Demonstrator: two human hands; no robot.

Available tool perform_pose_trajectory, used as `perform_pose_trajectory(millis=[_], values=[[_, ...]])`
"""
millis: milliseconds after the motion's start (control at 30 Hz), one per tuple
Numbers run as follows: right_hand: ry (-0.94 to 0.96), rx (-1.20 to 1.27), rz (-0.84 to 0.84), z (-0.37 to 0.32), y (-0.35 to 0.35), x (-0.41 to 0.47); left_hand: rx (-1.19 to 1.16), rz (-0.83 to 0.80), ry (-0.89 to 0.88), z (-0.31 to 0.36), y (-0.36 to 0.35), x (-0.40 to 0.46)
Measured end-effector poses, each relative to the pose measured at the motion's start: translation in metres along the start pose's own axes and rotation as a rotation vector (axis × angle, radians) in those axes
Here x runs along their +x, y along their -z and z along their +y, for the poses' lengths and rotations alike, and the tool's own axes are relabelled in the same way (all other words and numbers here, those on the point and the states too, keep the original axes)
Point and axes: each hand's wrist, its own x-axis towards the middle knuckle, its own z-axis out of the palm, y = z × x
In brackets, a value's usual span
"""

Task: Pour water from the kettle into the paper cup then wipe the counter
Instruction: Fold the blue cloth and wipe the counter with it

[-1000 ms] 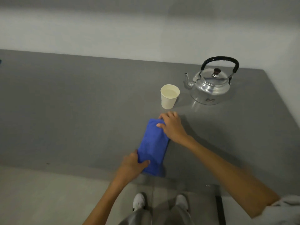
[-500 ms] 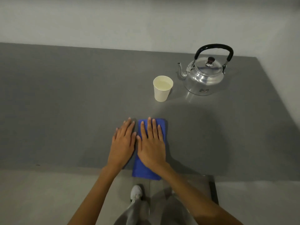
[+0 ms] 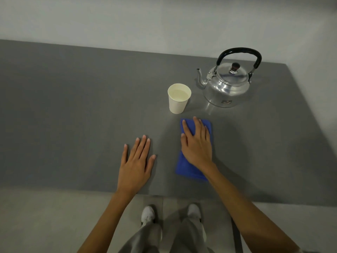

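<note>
A moment ago both hands lay side by side at the folded blue cloth point(image 3: 189, 167); now the right hand point(image 3: 197, 146) has slid it to the right, just below the white paper cup point(image 3: 178, 99). That hand lies flat and open on the cloth, pressing down, not clenching. The left hand point(image 3: 135, 165) rests flat and empty on the grey counter point(image 3: 73, 106). The cup holds water and the shiny metal kettle with a black handle point(image 3: 228, 84) stands beside it, so I think pouring is done and wiping has begun.
</note>
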Motion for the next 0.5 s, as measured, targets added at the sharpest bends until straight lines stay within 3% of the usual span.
perform_pose_trajectory(millis=[267,367,500], values=[[0.218,0.035,-0.067,-0.055,-0.01,-0.026,0.013,0.026,-0.011,0.0,0.001,-0.002],[0.26,0.018,-0.104,-0.039,-0.007,-0.063,0.013,0.027,-0.007,-0.001,0.0,-0.001],[0.153,-0.015,-0.1,0.015,0.002,-0.095,0.003,0.018,-0.003,-0.002,-0.001,0.0]])
